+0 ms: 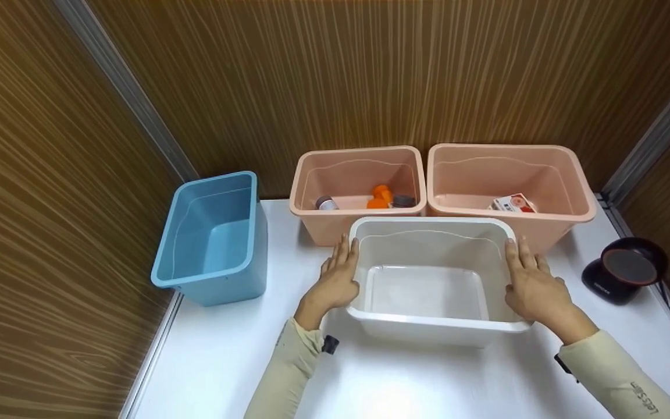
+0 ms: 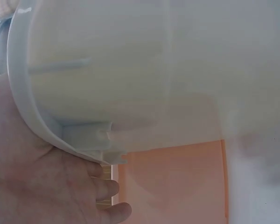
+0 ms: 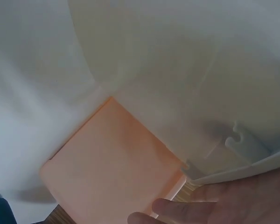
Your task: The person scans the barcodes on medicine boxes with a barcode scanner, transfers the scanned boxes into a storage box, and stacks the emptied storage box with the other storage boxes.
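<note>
A white plastic bin [image 1: 425, 331] with nothing inside stands between my two hands, right in front of two pink bins. At its left end, my left hand [image 1: 335, 283] presses against the rim with straight fingers. My right hand [image 1: 537, 289] lies along the opposite end, its fingers also extended over the rim. Seen from the left wrist, the palm [image 2: 32, 186] and fingers sit against the bin's outer edge. The right wrist view shows fingers [image 3: 196, 210] beside the rim [image 3: 252, 170], with pink plastic beyond.
Behind are the left pink bin [image 1: 358, 152], holding orange items and small bottles, and the right pink bin [image 1: 503, 148], holding a red-and-white box [image 1: 515, 203]. A blue bin [image 1: 233, 285] stands at left. A black round device [image 1: 626, 269] with a cable sits at right. Wood-patterned panels enclose the table.
</note>
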Motion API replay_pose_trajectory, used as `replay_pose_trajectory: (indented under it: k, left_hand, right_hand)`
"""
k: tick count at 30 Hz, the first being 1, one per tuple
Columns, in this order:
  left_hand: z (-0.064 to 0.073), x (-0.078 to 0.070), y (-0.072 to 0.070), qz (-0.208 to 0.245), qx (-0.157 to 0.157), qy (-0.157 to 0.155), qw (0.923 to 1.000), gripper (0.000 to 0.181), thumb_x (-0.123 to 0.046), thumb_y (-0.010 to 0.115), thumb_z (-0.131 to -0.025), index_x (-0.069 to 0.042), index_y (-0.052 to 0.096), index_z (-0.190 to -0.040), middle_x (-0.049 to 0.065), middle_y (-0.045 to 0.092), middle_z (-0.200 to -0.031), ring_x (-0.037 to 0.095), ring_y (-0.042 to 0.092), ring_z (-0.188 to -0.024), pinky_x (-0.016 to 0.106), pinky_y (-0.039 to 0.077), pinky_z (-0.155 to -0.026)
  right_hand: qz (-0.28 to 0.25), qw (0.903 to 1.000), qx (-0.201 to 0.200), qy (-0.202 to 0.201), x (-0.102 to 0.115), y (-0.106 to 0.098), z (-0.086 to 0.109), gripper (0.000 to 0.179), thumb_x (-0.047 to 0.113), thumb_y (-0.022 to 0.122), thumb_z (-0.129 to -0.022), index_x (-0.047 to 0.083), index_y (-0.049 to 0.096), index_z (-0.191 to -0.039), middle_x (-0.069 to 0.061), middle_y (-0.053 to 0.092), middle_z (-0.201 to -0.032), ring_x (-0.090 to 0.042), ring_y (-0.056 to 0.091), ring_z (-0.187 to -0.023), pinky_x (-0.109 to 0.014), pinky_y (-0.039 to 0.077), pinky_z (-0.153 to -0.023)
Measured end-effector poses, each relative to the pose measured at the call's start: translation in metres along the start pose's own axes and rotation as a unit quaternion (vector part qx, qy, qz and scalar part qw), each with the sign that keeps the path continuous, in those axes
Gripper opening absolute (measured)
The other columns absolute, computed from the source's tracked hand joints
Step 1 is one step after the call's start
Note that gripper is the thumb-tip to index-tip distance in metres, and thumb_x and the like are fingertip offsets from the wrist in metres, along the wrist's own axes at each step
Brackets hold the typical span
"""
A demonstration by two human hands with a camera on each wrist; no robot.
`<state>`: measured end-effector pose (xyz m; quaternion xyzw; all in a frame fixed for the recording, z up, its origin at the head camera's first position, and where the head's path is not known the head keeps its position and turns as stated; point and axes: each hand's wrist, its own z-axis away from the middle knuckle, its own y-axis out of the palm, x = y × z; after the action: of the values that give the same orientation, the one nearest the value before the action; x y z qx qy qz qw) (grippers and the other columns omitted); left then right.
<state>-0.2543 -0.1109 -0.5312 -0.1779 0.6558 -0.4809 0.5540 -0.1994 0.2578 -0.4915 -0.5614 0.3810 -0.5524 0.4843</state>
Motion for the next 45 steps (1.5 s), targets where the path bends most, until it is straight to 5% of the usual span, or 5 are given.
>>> replay_pose_trajectory:
  k: [14, 35, 40, 45]
  left_hand:
    - [0.024, -0.003, -0.009, -0.029, 0.004, 0.019, 0.9994, 0.081, -0.005, 0.046, -0.082, -0.005, 0.004, -0.151, 0.01, -0.014, -0.156, 0.022, -0.021, -0.138, 0.049, 0.0, -0.11]
    - [0.087, -0.034, -0.066, -0.122, -0.044, 0.046, 0.9904, 0.063, -0.015, 0.043, -0.09, -0.001, 0.025, -0.148, 0.006, -0.001, -0.157, 0.025, -0.019, -0.139, 0.052, -0.006, -0.109]
    - [0.102, -0.041, -0.085, -0.144, -0.071, 0.093, 0.9826, 0.057, -0.009, 0.041, -0.087, -0.011, 0.042, -0.144, 0.002, 0.013, -0.157, 0.032, -0.013, -0.14, 0.057, -0.007, -0.106]
    - [0.116, -0.043, -0.103, -0.142, -0.1, 0.162, 0.9714, 0.047, -0.003, 0.04, -0.085, -0.021, 0.069, -0.117, -0.004, 0.056, -0.13, 0.029, 0.004, -0.142, 0.058, -0.007, -0.105]
  right_hand:
    - [-0.011, 0.9993, -0.02, -0.03, 0.012, -0.017, 0.009, 0.077, 0.007, 0.051, -0.085, -0.002, 0.009, -0.15, -0.028, 0.005, -0.152, -0.062, 0.021, -0.123, -0.074, 0.032, -0.078]
    - [0.022, 0.9937, -0.059, -0.092, 0.05, -0.081, 0.026, 0.074, 0.008, 0.054, -0.087, 0.002, 0.016, -0.15, -0.023, 0.015, -0.153, -0.054, 0.025, -0.128, -0.074, 0.028, -0.085]
    - [0.037, 0.9889, -0.086, -0.115, 0.065, -0.102, 0.028, 0.074, 0.008, 0.054, -0.087, 0.004, 0.016, -0.151, -0.016, 0.01, -0.155, -0.049, 0.024, -0.132, -0.075, 0.028, -0.082]
    - [0.028, 0.982, -0.108, -0.153, 0.08, -0.122, 0.026, 0.072, 0.005, 0.053, -0.087, 0.005, 0.018, -0.151, -0.018, 0.012, -0.154, -0.046, 0.026, -0.132, -0.071, 0.027, -0.09]
